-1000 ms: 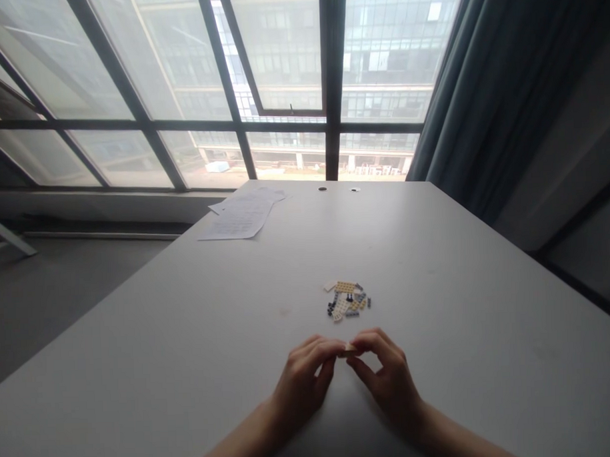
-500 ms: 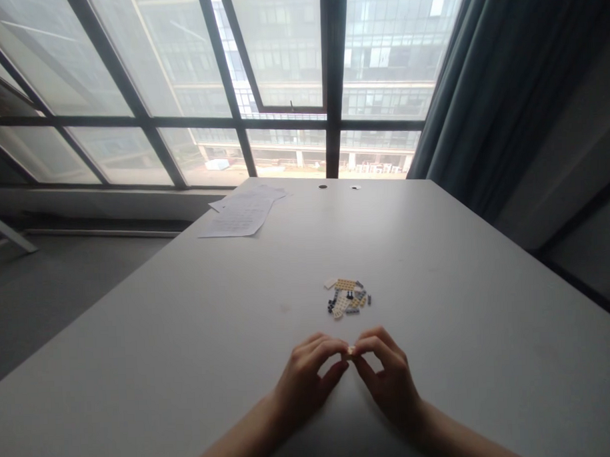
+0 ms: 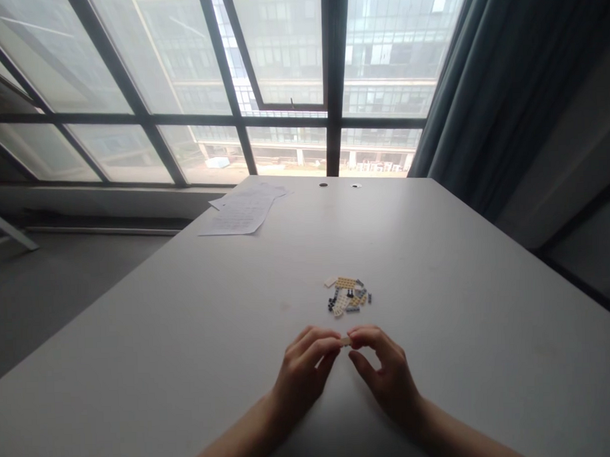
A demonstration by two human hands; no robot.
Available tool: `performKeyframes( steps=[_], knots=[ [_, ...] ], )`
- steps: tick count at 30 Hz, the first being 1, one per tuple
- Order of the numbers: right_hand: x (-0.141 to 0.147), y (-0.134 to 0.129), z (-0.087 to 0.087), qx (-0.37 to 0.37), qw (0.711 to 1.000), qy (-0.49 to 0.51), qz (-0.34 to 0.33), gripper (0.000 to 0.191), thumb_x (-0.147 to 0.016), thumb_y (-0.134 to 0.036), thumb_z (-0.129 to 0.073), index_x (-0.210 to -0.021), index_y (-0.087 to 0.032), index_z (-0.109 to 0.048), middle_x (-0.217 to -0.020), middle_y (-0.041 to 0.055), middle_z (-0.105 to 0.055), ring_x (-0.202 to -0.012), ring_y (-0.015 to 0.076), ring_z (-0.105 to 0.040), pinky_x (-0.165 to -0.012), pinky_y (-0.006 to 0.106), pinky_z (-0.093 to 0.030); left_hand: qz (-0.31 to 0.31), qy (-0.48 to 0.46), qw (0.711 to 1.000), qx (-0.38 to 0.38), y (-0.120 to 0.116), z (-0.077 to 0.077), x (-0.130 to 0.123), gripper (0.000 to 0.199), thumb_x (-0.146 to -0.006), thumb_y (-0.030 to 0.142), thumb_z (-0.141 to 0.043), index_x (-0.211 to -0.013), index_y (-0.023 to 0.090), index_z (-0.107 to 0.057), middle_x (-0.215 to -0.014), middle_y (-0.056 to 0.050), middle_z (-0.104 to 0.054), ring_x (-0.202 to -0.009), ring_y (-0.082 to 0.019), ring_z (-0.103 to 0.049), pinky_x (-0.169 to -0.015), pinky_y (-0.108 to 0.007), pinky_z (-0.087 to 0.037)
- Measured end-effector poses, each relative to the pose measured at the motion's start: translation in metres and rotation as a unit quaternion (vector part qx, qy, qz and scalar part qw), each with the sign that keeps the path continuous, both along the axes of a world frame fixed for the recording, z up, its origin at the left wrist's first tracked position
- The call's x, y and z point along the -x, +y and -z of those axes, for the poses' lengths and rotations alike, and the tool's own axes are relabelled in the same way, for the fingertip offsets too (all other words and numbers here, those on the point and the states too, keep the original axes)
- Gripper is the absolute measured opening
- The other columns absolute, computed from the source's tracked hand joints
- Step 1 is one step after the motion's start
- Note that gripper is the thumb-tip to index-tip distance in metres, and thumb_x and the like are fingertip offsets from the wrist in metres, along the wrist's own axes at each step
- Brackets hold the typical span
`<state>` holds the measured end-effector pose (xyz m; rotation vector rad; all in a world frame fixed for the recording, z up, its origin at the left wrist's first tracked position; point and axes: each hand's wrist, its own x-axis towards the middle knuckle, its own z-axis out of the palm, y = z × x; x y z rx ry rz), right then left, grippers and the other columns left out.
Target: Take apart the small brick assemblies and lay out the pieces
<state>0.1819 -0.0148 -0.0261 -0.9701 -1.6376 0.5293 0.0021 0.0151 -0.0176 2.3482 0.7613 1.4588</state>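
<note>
A small cream-coloured toy building brick (image 3: 345,342) is held just above the white table, between my two hands. My left hand (image 3: 304,363) is closed, pinching the brick's left end with its fingertips and thumb. From the other side, the fingertips of my right hand (image 3: 387,362) touch the brick's right end. The thumb of that hand is apart from the brick, leaving a gap below the index finger. The fingers cover much of the brick. Just beyond both hands lies a loose pile of building bricks (image 3: 346,297) in tan, cream, grey and black.
The white table (image 3: 213,325) stretches away towards a wall of windows (image 3: 283,49). Printed paper sheets (image 3: 237,214) lie at its far left. Two round cable holes sit near the far edge. A dark curtain (image 3: 461,103) hangs at the right.
The brick has turned and shifted slightly left and away from me. My right thumb has come away from it, while my left hand still pinches it.
</note>
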Motion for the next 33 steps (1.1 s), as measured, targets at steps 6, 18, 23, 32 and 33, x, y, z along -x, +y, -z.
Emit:
performKeyframes(
  steps=[6,18,23,32,33],
  knots=[
    [0.0006,-0.0007,0.001,0.003,1.0,0.01,-0.01,0.014,-0.088,-0.012,-0.056,-0.095,-0.023,-0.062,-0.089,0.0033,-0.066,-0.086,0.0175,-0.065,-0.079,0.029,-0.053,0.004,0.003,1.0,-0.016,-0.0016,0.0003,-0.0009,0.026,-0.083,0.001,-0.059,-0.099,0.021,-0.059,-0.09,-0.005,-0.068,-0.083,-0.014,-0.063,-0.074,-0.027,-0.053],
    [0.0007,-0.0017,-0.0006,0.026,1.0,0.014,0.009,0.01,-0.085,-0.014,-0.061,-0.092,-0.021,-0.062,-0.082,0.0027,-0.068,-0.077,0.0166,-0.066,-0.072,0.027,-0.053,-0.017,-0.006,0.999,-0.032,0.0005,-0.0052,-0.001,0.026,-0.08,0.003,-0.065,-0.101,0.018,-0.06,-0.088,-0.005,-0.069,-0.081,-0.014,-0.063,-0.072,-0.025,-0.053],
    [0.0006,-0.0011,0.0013,0.126,0.99,0.058,-0.017,0.011,-0.085,-0.022,-0.064,-0.096,-0.02,-0.064,-0.08,0.0015,-0.072,-0.072,0.0157,-0.067,-0.069,0.025,-0.053,-0.021,0.009,1.0,-0.001,0.0022,-0.0024,0.0007,0.029,-0.083,0.005,-0.063,-0.109,0.019,-0.059,-0.088,-0.006,-0.069,-0.079,-0.015,-0.062,-0.072,-0.026,-0.052],
    [-0.0005,-0.0013,0.0014,0.153,0.984,0.086,-0.025,0.015,-0.081,-0.032,-0.071,-0.085,-0.019,-0.065,-0.075,0.0018,-0.071,-0.07,0.0158,-0.066,-0.067,0.024,-0.051,-0.003,0.043,0.999,0.031,0.0024,-0.0004,0.0008,0.034,-0.084,0.014,-0.066,-0.116,0.02,-0.057,-0.092,-0.006,-0.069,-0.084,-0.017,-0.062,-0.077,-0.029,-0.052],
    [-0.0004,-0.0011,0.0013,0.151,0.985,0.084,-0.025,0.015,-0.08,-0.032,-0.071,-0.084,-0.019,-0.065,-0.074,0.0015,-0.071,-0.069,0.0156,-0.066,-0.066,0.024,-0.051,0.003,0.047,0.998,0.035,0.0021,-0.001,0.0009,0.036,-0.083,0.017,-0.068,-0.117,0.02,-0.057,-0.093,-0.006,-0.068,-0.086,-0.017,-0.062,-0.078,-0.03,-0.052]
  ],
)
